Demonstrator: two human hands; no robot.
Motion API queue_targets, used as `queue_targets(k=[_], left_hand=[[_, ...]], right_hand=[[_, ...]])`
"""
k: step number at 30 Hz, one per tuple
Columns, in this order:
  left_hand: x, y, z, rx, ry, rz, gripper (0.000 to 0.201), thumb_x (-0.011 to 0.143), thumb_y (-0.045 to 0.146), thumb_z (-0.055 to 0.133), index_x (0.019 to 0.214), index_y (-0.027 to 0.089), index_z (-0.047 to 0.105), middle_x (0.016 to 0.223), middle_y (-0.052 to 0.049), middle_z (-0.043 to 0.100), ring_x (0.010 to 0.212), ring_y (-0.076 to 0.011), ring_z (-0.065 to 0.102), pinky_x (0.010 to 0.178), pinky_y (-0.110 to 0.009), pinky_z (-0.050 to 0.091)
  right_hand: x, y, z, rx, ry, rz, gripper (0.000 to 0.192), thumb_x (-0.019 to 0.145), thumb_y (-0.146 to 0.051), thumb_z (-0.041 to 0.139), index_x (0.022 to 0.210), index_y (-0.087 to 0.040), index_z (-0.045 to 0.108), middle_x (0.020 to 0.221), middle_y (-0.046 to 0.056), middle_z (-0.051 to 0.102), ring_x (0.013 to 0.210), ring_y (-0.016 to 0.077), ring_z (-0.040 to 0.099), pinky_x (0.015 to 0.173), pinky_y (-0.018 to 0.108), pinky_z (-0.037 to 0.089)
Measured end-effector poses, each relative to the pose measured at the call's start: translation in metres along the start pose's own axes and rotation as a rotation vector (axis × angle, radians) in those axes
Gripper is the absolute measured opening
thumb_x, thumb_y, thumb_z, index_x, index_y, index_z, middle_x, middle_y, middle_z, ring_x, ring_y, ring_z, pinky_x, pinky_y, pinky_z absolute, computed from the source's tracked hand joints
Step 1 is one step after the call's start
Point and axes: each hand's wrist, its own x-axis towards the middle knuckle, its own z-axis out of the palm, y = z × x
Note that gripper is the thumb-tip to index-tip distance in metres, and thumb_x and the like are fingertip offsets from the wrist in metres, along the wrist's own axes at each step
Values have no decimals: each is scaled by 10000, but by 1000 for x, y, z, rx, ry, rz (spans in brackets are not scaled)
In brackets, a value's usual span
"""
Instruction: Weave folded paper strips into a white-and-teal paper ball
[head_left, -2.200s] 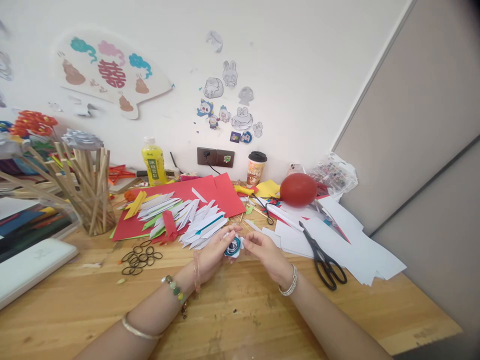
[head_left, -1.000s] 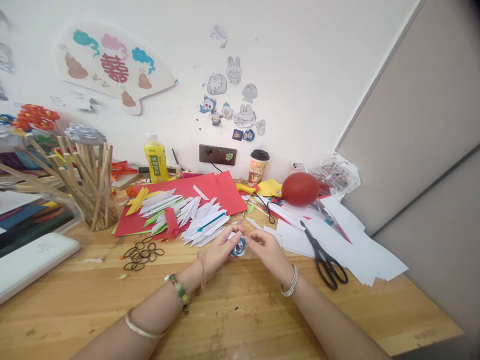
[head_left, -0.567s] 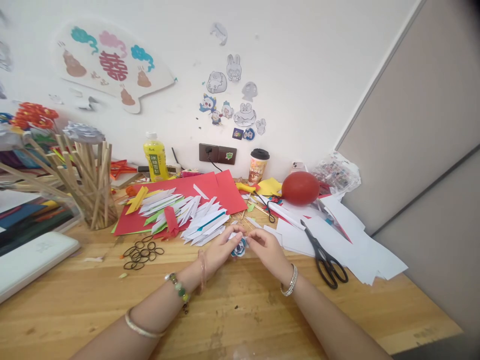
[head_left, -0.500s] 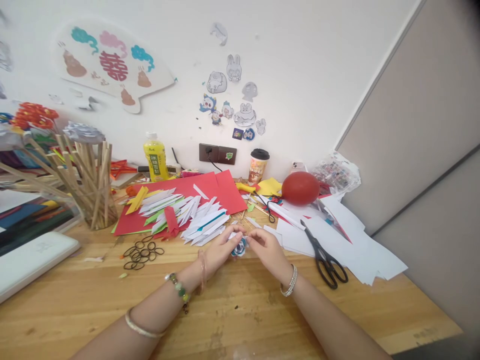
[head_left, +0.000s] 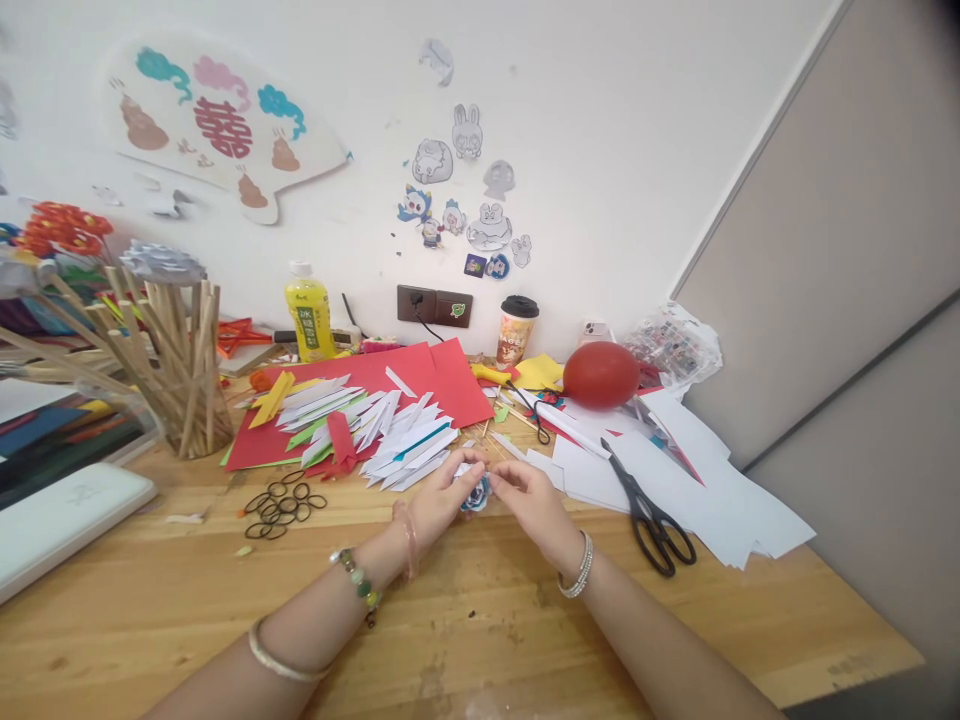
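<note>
Between my hands, a little above the wooden table (head_left: 420, 640), is a small blue-and-white paper flower (head_left: 475, 494). My left hand (head_left: 442, 490) is closed around its left side, thumb on top. At the flower's right edge, my right hand (head_left: 532, 498) pinches with thumb and fingertips; part of the flower is hidden behind the fingers. Just beyond my left hand lies a heap of folded white paper strips (head_left: 412, 448), a few of them green, red or blue. Black rubber bands (head_left: 283, 508) lie in a loose cluster to the left.
Black scissors (head_left: 651, 515) rest partly on white paper sheets (head_left: 720, 500) at the right. Behind stand a red balloon (head_left: 601, 375), a lidded cup (head_left: 517, 335) and a yellow bottle (head_left: 309, 315). Wooden sticks (head_left: 184, 370) fill a clear container at the left, near a white case (head_left: 75, 520).
My hands stay around the paper flower, with only a very slight shift of the fingers. The view has moved a little; nothing else on the table has changed place.
</note>
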Motion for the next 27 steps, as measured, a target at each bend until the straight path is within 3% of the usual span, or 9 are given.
queue_targets(k=[11, 20, 27], left_hand=[[-3, 12, 5, -153, 52, -53, 326, 710, 503, 545, 846, 208, 516, 699, 28, 512, 595, -119, 471, 482, -203, 382], [-3, 12, 6, -168, 71, 40, 330, 721, 490, 534, 849, 188, 498, 674, 28, 489, 569, -111, 450, 483, -210, 387], [-2, 10, 4, -35, 71, 85, 284, 737, 460, 520, 834, 194, 509, 688, 21, 509, 618, -124, 455, 545, -220, 387]], right_hand=[[0, -4, -4, 268, -92, 109, 287, 729, -445, 586, 804, -170, 618, 791, 24, 617, 727, 156, 552, 697, 284, 429], [-1, -8, -4, 176, -12, 90, 256, 709, -413, 614, 734, -161, 577, 698, -10, 564, 655, 123, 498, 656, 257, 402], [-2, -4, -3, 83, 54, 45, 229, 713, -385, 610, 697, -165, 549, 667, -17, 538, 647, 121, 484, 625, 243, 387]])
